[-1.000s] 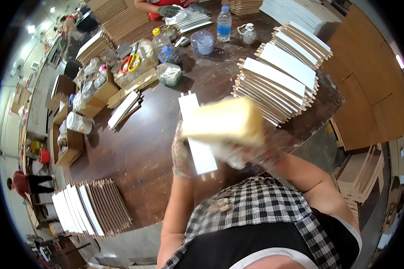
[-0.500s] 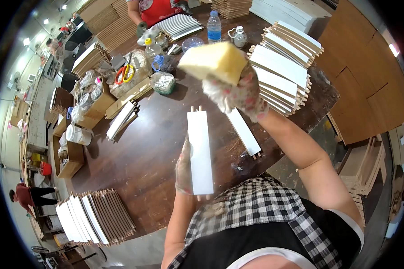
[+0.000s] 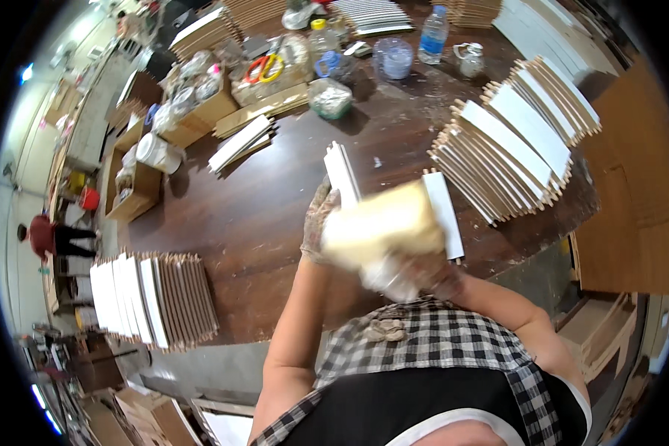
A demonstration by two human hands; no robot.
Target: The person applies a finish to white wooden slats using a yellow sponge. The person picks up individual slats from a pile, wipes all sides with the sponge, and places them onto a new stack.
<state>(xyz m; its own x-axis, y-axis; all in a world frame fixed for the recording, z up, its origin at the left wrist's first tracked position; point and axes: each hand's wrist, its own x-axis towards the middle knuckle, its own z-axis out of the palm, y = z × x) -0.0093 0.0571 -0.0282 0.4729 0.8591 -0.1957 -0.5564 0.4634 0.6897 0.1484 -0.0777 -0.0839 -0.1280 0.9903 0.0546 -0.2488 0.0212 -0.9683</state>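
Observation:
My right hand [image 3: 416,276], in a patterned glove, grips a pale yellow block of sponge [image 3: 383,223]. The sponge is smeared by motion and covers the near part of a white slat [image 3: 341,172] with wooden pegs at its end. My left hand [image 3: 318,221], gloved too, is closed along the left side of that slat, whose narrow edge shows. Whether the sponge touches the slat I cannot tell. Just right of the sponge, another white slat [image 3: 444,215] with pegs lies on the dark brown table [image 3: 260,245].
Stacks of pegged white slats stand at the right [image 3: 513,141] and near left [image 3: 152,297]. A few slats [image 3: 241,143] lie farther left. Along the back are a water bottle [image 3: 433,36], a glass jar [image 3: 470,59], a bowl [image 3: 331,99], scissors [image 3: 264,69] and cardboard boxes [image 3: 201,115].
The sponge has come down toward me in my right hand, over the near part of the slat. The held slat has turned from its broad face to its narrow edge. The view has shifted.

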